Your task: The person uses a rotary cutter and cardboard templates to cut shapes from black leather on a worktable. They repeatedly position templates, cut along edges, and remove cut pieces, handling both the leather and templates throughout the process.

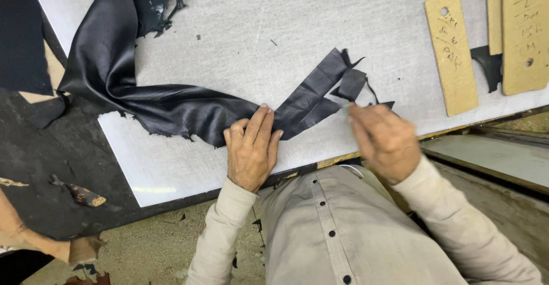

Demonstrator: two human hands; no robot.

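beige shirt point(337, 233) — dark buttons, long sleeves

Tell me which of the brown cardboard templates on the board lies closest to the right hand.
The narrow cardboard strip with a hole near its top, leftmost of the templates. It lies alone nearer the right hand; the other templates sit against the right edge.

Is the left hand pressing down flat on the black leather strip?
Yes, the left hand lies palm down with its fingers spread on the black leather strip, on the white cutting board.
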